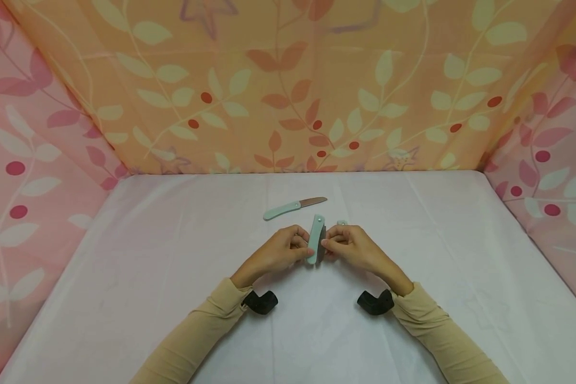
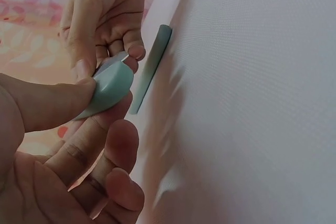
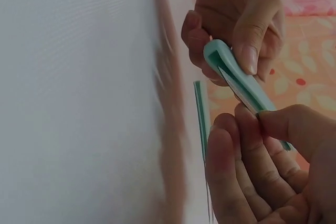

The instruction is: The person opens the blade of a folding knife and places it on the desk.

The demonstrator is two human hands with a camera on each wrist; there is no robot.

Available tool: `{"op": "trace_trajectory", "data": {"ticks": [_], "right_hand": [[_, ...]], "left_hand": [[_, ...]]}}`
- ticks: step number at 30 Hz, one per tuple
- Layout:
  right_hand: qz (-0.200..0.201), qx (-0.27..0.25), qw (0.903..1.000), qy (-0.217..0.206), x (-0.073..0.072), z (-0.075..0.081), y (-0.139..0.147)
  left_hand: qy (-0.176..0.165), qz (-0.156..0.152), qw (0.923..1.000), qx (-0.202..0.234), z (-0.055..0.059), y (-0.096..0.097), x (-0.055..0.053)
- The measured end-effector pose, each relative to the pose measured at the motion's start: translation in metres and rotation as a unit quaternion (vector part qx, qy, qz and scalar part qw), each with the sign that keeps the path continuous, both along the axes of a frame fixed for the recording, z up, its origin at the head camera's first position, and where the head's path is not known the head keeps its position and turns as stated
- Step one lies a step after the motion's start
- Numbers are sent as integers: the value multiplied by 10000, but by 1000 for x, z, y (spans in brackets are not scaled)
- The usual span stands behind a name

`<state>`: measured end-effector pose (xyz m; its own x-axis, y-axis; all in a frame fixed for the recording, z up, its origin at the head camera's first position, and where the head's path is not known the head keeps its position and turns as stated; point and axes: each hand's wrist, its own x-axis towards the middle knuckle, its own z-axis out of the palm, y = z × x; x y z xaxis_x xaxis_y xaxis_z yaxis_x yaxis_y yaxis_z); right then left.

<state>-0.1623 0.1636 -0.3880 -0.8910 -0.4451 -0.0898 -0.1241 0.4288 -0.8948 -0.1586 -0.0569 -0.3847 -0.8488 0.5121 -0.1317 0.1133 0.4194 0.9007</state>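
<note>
Between my two hands is a folding knife with a mint-green handle (image 1: 316,237), standing roughly upright in the head view. My left hand (image 1: 278,248) pinches the handle between thumb and fingers. From the other side my right hand (image 1: 357,246) pinches the blade (image 3: 236,87), which lies partly out of the handle's slot. Its tip sits near the handle's end in the right wrist view. Beyond the hands, a second mint-green folding knife (image 1: 283,210) lies unfolded, blade pointing right. A small mint-green end of another thing (image 1: 342,222) shows behind my right hand, the rest hidden.
A white cloth (image 1: 197,277) covers the table. Patterned curtains stand behind it (image 1: 288,80) and along both sides. A black wrist device is strapped at the left sleeve (image 1: 261,302) and another at the right sleeve (image 1: 376,302).
</note>
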Motion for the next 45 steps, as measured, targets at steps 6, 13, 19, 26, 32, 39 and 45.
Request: {"op": "trace_trajectory", "data": {"ticks": [6,13,19,26,32,39,45], "right_hand": [[192,61,9997,110,-1,0,5],[206,355,9982,440,-4,3,10],[149,397,9985,340,-7,5,14],[208,223,9995,69,-7,3,14],[296,4,9994,-161,-5,5,12],[214,-379,9987,-259,-4,7,10],[186,-554,9970,-510,-3,7,9]], "left_hand": [[-31,-214,9998,15,-1,-3,-2],[2,-230,9997,-104,0,-8,-4],[33,-261,9996,-107,2,-10,-6],[59,-124,9998,-135,1,-11,-7],[61,-5,10000,-9,3,-11,-7],[-6,158,9999,-17,4,-10,-7],[-34,335,9994,27,5,-10,-6]]}}
